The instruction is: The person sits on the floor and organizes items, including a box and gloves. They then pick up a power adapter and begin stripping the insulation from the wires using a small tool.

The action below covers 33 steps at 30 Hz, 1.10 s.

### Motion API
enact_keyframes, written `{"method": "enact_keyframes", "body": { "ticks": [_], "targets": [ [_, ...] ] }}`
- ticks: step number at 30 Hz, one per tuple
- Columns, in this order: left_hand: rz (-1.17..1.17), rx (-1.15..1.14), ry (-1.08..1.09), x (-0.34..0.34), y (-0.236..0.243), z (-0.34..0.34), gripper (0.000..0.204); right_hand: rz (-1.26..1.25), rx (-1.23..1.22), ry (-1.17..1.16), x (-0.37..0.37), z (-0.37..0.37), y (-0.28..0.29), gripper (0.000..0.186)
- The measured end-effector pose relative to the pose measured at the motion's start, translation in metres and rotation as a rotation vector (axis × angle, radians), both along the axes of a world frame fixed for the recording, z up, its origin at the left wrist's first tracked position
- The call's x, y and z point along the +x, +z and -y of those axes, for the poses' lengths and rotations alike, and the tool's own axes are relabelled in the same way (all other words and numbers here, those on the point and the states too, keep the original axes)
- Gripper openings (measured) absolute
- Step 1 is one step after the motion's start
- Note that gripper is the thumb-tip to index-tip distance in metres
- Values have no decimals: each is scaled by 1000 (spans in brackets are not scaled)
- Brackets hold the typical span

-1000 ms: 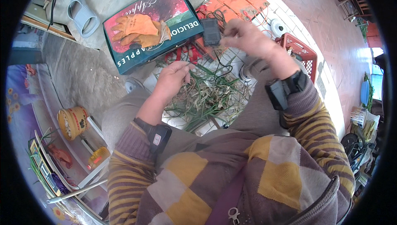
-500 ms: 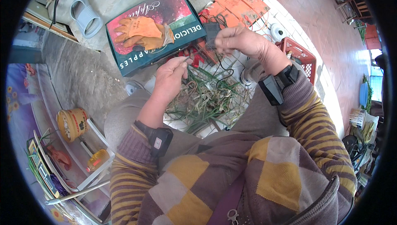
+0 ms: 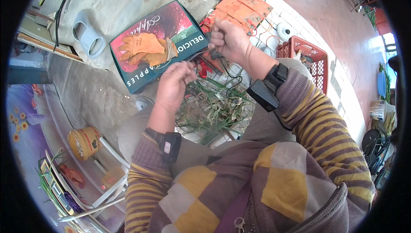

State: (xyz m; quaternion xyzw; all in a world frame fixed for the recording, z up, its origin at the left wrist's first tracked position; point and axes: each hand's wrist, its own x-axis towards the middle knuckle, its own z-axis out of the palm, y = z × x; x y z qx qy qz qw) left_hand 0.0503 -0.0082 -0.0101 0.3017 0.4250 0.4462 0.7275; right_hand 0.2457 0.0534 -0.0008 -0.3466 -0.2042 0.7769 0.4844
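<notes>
My left hand [image 3: 173, 83] is above the near edge of the box, its fingers curled together and slightly blurred. My right hand [image 3: 231, 41] is higher and to the right, closed in a pinch. A thin dark strand [image 3: 200, 53] runs from the right fingers toward the left ones; its kind is too small to tell. Under my hands, between my knees, lies a loose heap of green, onion-like leaves [image 3: 220, 106] mixed with dry, pale stalks. Whatever sits inside the left fingers is hidden.
A printed fruit box [image 3: 185, 19] stands ahead with orange work gloves [image 3: 144, 49] on it. Orange cases [image 3: 246, 8] with cables are at the far right of it. A red plastic crate [image 3: 320, 66] is by my right knee, a grey slipper [image 3: 88, 35] far left, a yellow bucket [image 3: 84, 143] at left.
My right hand has risen and turned, its fingers curled in more. My left hand has dropped slightly. The view has shifted, bringing a pink object in at the top.
</notes>
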Motion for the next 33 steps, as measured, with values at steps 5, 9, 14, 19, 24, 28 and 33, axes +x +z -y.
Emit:
{"method": "enact_keyframes", "body": {
  "ticks": [5, 9, 14, 19, 24, 28, 33],
  "targets": [
    [646, -144, 213, 8, 9, -19, 30, 18, -101, 204, -17, 14, -6, 25],
    [734, -127, 160, 13, 7, -20, 29, -166, -164, -62, -20, 6, -4, 27],
    [668, -194, 172, 13, 2, -21, 33, -401, -186, 124, -13, 0, 1, 28],
    [559, -267, 229, 7, 6, -22, 34, -239, -371, 117, -12, 3, -3, 30],
    [528, -255, 251, 7, 7, -21, 34, -218, -360, 91, -10, 3, -6, 27],
    [560, -255, 245, -3, 6, -22, 34, -157, -349, 43, -1, -1, -5, 29],
    [524, -244, 285, -30, 8, -24, 33, -129, -361, -73, 30, -15, -8, 29]
  ]
}}
